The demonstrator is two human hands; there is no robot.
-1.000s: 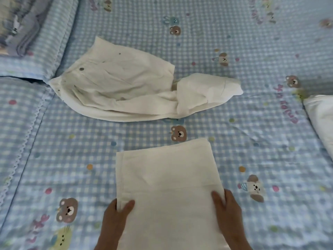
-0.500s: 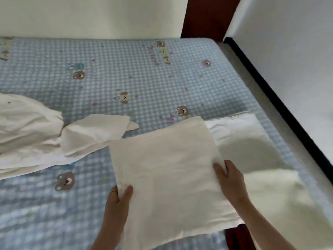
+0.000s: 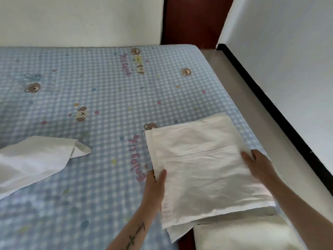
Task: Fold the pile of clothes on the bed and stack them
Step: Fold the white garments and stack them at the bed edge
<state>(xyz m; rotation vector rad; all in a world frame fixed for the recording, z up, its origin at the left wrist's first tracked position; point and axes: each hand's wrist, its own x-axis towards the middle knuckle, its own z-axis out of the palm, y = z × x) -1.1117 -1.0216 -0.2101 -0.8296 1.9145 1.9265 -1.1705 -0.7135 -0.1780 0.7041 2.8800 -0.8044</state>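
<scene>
While an unfolded white garment [image 3: 34, 159] lies crumpled at the left edge of the blue checked bedsheet [image 3: 100, 91], the left hand [image 3: 155, 183] pinches the left side of the folded white cloth [image 3: 201, 168], thumb on top and fingers hidden beneath. That cloth sits near the bed's right edge, over another folded white piece [image 3: 180, 231] peeking out below. At its right side, the right hand [image 3: 257, 165] grips it, thumb on top, fingers curled under the edge.

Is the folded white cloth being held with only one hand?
No, the left hand grips its left edge and the right hand its right edge, so both hold the folded white cloth.
</scene>
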